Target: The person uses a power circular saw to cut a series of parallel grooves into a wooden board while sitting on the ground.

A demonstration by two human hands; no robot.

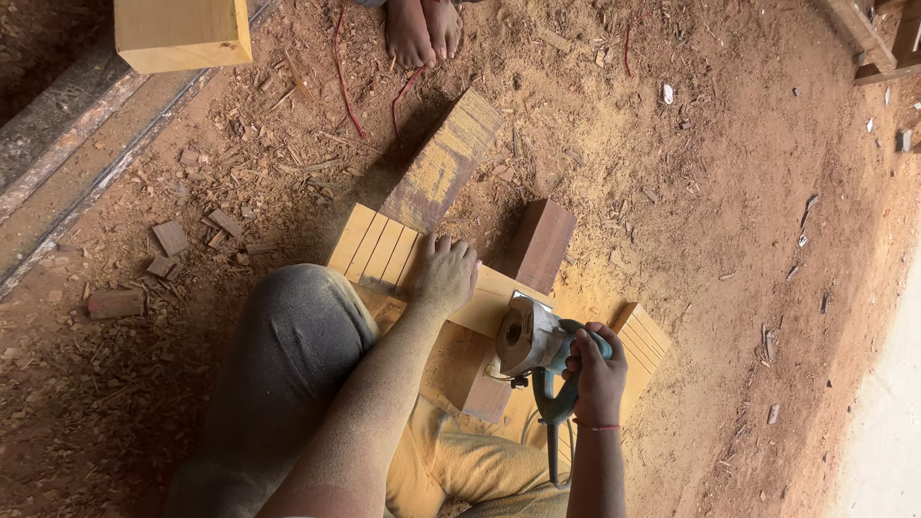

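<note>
While the right hand (597, 372) grips the saw (533, 338), its blade stays hidden; the left hand (443, 273) presses flat on the plank (384, 247).

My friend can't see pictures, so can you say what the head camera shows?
A person's right hand holds a teal and silver power saw on a pale grooved wooden plank, while the left hand presses the plank flat. The plank rests on dark wood blocks on a sawdust-covered floor; another person's bare feet stand opposite.
</note>
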